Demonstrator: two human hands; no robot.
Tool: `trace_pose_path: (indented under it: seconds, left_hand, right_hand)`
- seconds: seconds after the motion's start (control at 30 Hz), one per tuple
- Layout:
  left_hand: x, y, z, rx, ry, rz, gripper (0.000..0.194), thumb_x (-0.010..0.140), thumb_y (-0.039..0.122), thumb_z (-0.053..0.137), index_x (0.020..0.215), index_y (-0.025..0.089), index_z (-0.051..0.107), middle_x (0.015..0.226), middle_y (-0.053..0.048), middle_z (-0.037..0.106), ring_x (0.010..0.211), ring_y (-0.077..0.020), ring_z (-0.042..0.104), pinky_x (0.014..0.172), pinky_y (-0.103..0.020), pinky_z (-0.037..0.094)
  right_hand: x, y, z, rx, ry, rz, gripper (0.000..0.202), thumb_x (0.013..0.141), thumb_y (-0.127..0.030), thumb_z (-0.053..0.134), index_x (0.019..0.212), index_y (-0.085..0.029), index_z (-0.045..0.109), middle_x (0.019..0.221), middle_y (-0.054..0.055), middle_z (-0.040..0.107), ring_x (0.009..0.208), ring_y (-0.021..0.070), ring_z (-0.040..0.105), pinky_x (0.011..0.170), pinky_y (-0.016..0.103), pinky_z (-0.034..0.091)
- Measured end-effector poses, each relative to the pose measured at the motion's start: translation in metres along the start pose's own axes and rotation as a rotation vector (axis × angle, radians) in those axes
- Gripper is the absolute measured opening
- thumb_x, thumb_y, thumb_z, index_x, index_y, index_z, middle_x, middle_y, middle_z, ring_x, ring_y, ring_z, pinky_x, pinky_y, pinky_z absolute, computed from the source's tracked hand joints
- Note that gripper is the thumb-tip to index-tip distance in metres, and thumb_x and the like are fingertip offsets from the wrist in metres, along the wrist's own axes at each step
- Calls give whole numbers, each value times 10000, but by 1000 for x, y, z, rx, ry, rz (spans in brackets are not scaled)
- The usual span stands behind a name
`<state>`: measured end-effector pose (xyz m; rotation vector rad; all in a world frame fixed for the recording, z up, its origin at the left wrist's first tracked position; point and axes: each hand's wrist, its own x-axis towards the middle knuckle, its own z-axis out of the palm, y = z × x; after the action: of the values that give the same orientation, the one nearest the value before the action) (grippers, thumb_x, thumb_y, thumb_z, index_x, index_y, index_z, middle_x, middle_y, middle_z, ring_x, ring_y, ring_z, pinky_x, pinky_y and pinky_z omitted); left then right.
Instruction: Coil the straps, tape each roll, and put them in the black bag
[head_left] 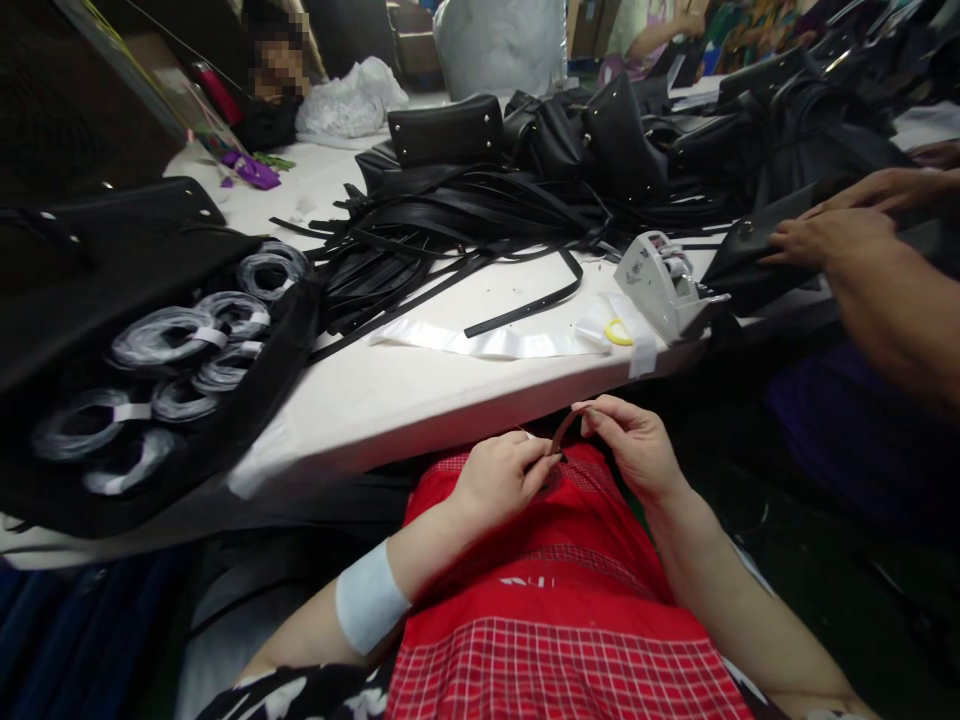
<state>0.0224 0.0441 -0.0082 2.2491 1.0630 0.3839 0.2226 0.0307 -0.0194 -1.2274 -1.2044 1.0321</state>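
A short narrow brown strip (566,428) is stretched in a curve between my two hands, above the red apron on my lap. My left hand (504,472) pinches its lower end between thumb and fingers. The upper end is pinched by my right hand (631,440), a little higher and to the right. Both hands are just in front of the table's near edge. Beyond them on the white table (420,385) lie a white glossy strip (487,342), a yellow ring (618,332) and a single black strap (529,308).
A white tape dispenser (660,285) stands near the table edge. Black straps (450,215) and black bags (446,130) are heaped behind. Coils of clear tubing (161,338) lie on black material at left. At right, a co-worker's hands (832,235) press on a black piece.
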Motion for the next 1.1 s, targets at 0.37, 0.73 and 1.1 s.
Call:
trace_pose_path:
  seconds: [0.37,0.73,1.1]
  left_hand:
    - [-2,-6,12,-99,-7,-1,340,966,378,433,1024,210,723,966,-81,726,895,-210,655,842,-299,470]
    - [-11,-51,11,-356,33,-262,342,903,414,534,1064,181,726,1069,-72,741,1007,-231,671,929,-301,480]
    - [-23,-77,13,-452,35,-410,383,889,439,533,1036,142,726,1023,-91,745,947,-238,675,931,-322,477]
  right_hand:
    - [-7,11,22,-77,-330,32,226,845,-440,661,890,-235,745,1012,68,675,1003,226,621,907,351,499]
    - [9,32,-15,-146,-65,202,281,909,-492,502,822,-230,555,518,-53,509,484,133,504,543,245,427]
    - [20,147,-6,-904,-450,403,213,857,-330,594,767,-195,732,844,74,725,776,201,641,679,258,417]
